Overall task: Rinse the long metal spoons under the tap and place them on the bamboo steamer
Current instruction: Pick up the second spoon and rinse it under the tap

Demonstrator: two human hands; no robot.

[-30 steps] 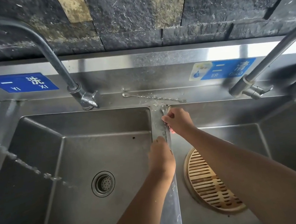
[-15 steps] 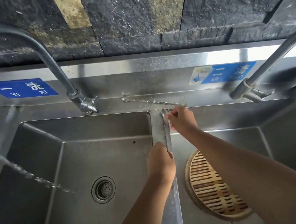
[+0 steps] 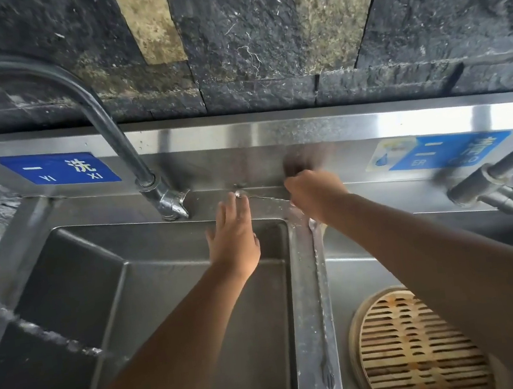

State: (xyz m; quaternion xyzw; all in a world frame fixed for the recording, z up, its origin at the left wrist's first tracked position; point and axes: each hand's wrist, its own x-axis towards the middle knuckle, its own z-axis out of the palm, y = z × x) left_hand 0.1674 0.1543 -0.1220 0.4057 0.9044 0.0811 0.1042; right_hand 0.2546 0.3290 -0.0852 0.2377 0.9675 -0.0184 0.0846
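Note:
A thin twisted long metal spoon [image 3: 265,197] lies along the back ledge of the sink. My right hand [image 3: 316,198] is closed over its right end. My left hand [image 3: 233,233] reaches in with fingers stretched, the fingertips at the spoon's small bowl on the left end. A second long metal spoon [image 3: 319,284] lies lengthwise on the wet divider between the two basins, its forked end toward me. The round bamboo steamer [image 3: 416,349] sits in the right basin, partly hidden under my right forearm.
The left tap [image 3: 109,128] arches off to the left, and a stream of water [image 3: 42,335] falls into the left basin [image 3: 165,304]. A second tap [image 3: 494,176] stands at the right of the ledge. A dark stone wall rises behind the sink.
Both hands left the spoon on the divider and moved up to the spoon on the back ledge. The left hand opened. The view moved closer to the ledge.

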